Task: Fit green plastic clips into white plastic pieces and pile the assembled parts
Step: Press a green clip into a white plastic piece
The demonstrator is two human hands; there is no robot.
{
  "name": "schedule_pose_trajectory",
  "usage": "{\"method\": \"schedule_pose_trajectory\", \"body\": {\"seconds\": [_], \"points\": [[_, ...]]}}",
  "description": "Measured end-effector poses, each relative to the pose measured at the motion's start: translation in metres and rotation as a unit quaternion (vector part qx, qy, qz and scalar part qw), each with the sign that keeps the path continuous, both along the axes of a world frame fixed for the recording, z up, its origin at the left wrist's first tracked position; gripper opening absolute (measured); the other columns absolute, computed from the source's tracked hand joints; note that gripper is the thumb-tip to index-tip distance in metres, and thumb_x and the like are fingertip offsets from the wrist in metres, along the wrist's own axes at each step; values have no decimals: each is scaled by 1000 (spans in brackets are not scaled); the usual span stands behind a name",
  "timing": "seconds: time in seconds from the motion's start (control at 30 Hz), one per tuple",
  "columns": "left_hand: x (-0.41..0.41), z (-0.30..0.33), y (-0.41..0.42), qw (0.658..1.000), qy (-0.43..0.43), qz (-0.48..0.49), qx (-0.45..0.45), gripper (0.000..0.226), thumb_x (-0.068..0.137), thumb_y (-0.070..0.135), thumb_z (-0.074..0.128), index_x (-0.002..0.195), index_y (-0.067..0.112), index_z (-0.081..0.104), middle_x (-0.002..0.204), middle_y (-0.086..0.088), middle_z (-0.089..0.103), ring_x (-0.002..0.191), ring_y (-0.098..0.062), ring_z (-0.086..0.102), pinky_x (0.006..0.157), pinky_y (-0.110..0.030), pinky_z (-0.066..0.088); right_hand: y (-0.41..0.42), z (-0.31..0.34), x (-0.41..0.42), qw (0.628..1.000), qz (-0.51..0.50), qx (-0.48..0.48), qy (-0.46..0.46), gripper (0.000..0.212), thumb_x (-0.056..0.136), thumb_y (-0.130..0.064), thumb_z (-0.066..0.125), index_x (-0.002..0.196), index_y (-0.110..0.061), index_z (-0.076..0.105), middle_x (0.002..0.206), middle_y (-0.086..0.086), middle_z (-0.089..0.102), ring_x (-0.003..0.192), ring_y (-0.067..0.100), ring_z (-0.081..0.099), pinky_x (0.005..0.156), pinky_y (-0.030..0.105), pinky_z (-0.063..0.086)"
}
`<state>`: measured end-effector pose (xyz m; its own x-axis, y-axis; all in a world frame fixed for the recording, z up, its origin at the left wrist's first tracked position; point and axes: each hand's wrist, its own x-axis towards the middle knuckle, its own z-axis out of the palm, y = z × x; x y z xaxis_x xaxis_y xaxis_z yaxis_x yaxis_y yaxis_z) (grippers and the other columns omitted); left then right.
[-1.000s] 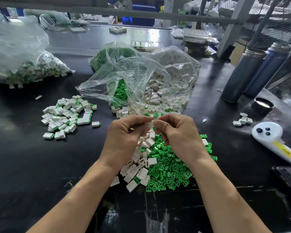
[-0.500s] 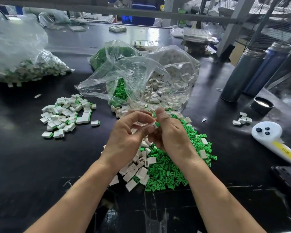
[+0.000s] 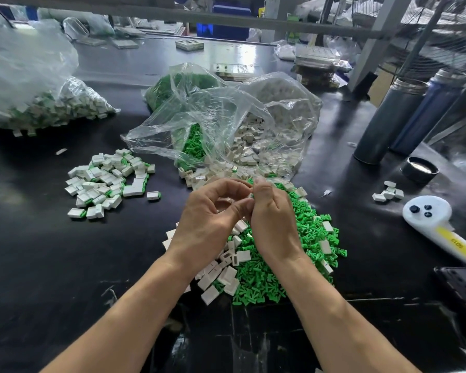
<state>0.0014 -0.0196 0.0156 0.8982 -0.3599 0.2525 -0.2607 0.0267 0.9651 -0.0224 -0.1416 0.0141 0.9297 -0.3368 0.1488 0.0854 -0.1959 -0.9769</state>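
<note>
My left hand (image 3: 207,219) and my right hand (image 3: 272,224) meet fingertip to fingertip above the table's middle. Between their fingertips they pinch a small white piece (image 3: 250,195), mostly hidden by the fingers; whether a clip sits in it cannot be seen. Below the hands lies a heap of loose green clips (image 3: 280,270) with loose white pieces (image 3: 226,270) mixed in on its left side. A pile of assembled white-and-green parts (image 3: 108,181) lies to the left on the black table (image 3: 38,251).
An open clear bag (image 3: 226,125) spilling white pieces and green clips lies behind the hands. A bag of parts (image 3: 38,109) sits far left. At right stand two metal bottles (image 3: 390,122), a black lid (image 3: 419,169), a few white pieces (image 3: 388,192) and a white controller (image 3: 436,224).
Both hands have shifted slightly away from me and turned, my right thumb now pointing up, still working the same small piece between the fingertips.
</note>
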Motion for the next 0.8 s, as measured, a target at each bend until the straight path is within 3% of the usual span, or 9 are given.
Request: {"method": "schedule_pose_trajectory", "body": {"seconds": [0.13, 0.27, 0.37, 0.47, 0.5, 0.6, 0.73, 0.8], "points": [[-1, 0, 0, 1000, -3, 4, -8, 8, 87, 23, 75, 93, 18, 76, 110, 1, 74, 101, -26, 72, 92, -57, 57, 1, -2, 1, 1000, 4, 22, -10, 53, 104, -50, 32, 87, -34, 80, 92, -10, 79, 91, 6, 74, 88, 35, 59], [1, -1, 1, 1000, 0, -2, -13, 9, 87, 25, 75, 93, 19, 75, 111, 1, 74, 103, -26, 72, 94, -58, 56, -1, -1, 1, 999, 32, 41, -11, 56, 104, -58, 32, 85, -40, 80, 78, -17, 76, 81, 0, 72, 76, 22, 55], [3, -3, 2, 1000, -2, -2, -17, 10, 88, 24, 76, 95, 17, 75, 112, 1, 74, 102, -25, 73, 93, -58, 57, -3, -3, 2, 997, 49, 59, -4, 58, 103, -66, 31, 98, -38, 82, 102, -7, 80, 104, 9, 74, 97, 40, 57], [5, -2, 3, 1000, 3, 1, -23, 16, 85, 27, 77, 96, 15, 74, 113, 0, 74, 95, -28, 74, 88, -59, 59, -6, -2, 4, 998, 56, 32, 10, 66, 101, -70, 29, 97, -28, 80, 88, -4, 78, 89, 10, 73, 86, 51, 58], [4, -2, 3, 1000, 5, 0, -24, 17, 85, 26, 77, 96, 14, 74, 112, -1, 74, 93, -29, 74, 86, -59, 59, -7, -2, 4, 998, 59, 20, 11, 66, 101, -70, 29, 98, -28, 80, 85, -4, 77, 86, 10, 73, 83, 49, 58], [3, -1, 3, 1000, 4, 0, -23, 14, 84, 25, 76, 94, 16, 75, 110, 0, 75, 93, -30, 73, 87, -59, 59, -9, -2, 4, 997, 77, 20, 9, 62, 101, -65, 31, 105, -28, 79, 99, -1, 80, 101, 16, 75, 95, 49, 57], [2, -1, 1, 1000, -4, 4, -18, 10, 85, 24, 76, 93, 17, 75, 108, 2, 75, 95, -25, 74, 88, -55, 59, -8, -3, 4, 998, 59, -9, -1, 53, 105, -57, 29, 104, -37, 78, 85, -17, 77, 86, -1, 71, 81, 34, 56], [2, -2, -1, 1000, -8, 11, -18, 10, 85, 25, 76, 92, 18, 76, 107, 2, 75, 98, -23, 74, 90, -53, 59, -7, -4, 5, 999, 45, -3, -10, 50, 106, -52, 30, 101, -39, 78, 94, -14, 79, 95, 4, 73, 90, 37, 58]]}}
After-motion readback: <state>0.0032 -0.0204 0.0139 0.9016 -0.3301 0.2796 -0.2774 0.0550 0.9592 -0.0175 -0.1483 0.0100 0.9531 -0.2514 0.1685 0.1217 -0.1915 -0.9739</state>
